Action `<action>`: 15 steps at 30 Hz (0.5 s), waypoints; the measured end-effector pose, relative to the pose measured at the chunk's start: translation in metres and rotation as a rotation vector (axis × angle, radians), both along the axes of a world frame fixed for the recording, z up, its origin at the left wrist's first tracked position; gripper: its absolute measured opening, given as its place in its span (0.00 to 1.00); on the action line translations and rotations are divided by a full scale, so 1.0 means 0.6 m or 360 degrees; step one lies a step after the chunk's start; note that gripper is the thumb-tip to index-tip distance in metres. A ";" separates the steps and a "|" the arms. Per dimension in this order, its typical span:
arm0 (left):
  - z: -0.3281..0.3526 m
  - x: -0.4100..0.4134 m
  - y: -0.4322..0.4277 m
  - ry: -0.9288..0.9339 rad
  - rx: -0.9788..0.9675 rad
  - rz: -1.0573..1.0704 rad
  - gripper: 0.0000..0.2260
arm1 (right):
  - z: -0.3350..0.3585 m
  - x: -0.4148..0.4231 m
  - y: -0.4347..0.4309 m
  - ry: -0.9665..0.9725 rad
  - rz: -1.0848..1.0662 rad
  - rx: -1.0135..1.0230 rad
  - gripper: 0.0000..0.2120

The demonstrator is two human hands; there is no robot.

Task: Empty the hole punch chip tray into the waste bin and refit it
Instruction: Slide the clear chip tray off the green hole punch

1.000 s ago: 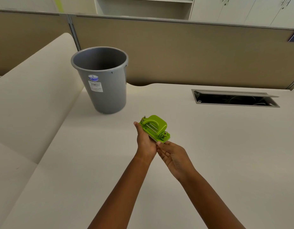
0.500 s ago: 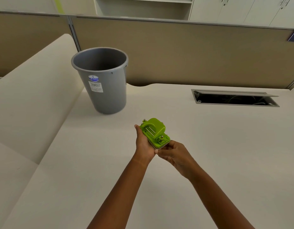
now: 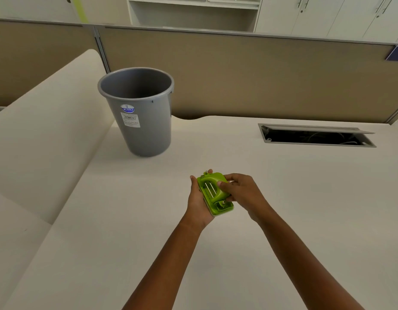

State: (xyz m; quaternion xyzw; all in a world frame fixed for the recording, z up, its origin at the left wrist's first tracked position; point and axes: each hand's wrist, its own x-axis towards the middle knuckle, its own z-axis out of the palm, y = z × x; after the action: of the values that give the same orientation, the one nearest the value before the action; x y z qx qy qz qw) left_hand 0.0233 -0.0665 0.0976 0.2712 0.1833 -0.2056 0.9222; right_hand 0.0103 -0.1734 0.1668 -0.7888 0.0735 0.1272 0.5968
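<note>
A small lime-green hole punch [image 3: 212,193] is held above the white desk, handle side up and tilted. My left hand [image 3: 198,204] cups it from below and the left, fingertips showing past its far end. My right hand [image 3: 240,193] grips its right side, thumb across the green handle. Its underside and chip tray are hidden by my left palm. A grey waste bin [image 3: 146,130] with a blue sticker stands upright on the desk, far left of the hands, its mouth open.
The white desk [image 3: 283,209] spreads out to the right and front. A cable hatch [image 3: 316,136] lies open at the back right. A tan partition wall [image 3: 249,74] runs behind the desk. A cream raised surface [image 3: 37,142] borders the left side.
My right hand has moved up from the punch's near end onto its right side and handle. The punch has turned a little in my left hand and sits slightly lower.
</note>
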 end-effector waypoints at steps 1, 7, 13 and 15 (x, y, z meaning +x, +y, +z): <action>-0.002 0.000 0.000 0.0003 -0.0001 -0.0001 0.23 | 0.000 0.002 0.000 0.0025 0.0002 0.0040 0.11; -0.011 0.008 0.003 -0.0006 -0.0007 -0.0030 0.24 | 0.003 0.003 -0.002 0.0102 -0.0038 0.0221 0.03; -0.021 0.018 0.003 -0.0028 0.0031 -0.0060 0.26 | -0.002 0.005 -0.009 0.0169 -0.0118 0.0335 0.06; -0.022 0.020 0.004 -0.0031 0.0021 -0.0062 0.27 | -0.002 0.007 -0.013 0.0213 -0.0141 0.0443 0.05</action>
State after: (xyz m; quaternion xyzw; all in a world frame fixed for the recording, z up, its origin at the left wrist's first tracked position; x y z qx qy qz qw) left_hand 0.0353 -0.0639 0.0841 0.2828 0.1703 -0.2197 0.9180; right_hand 0.0145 -0.1810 0.1654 -0.6842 0.1295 0.1620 0.6992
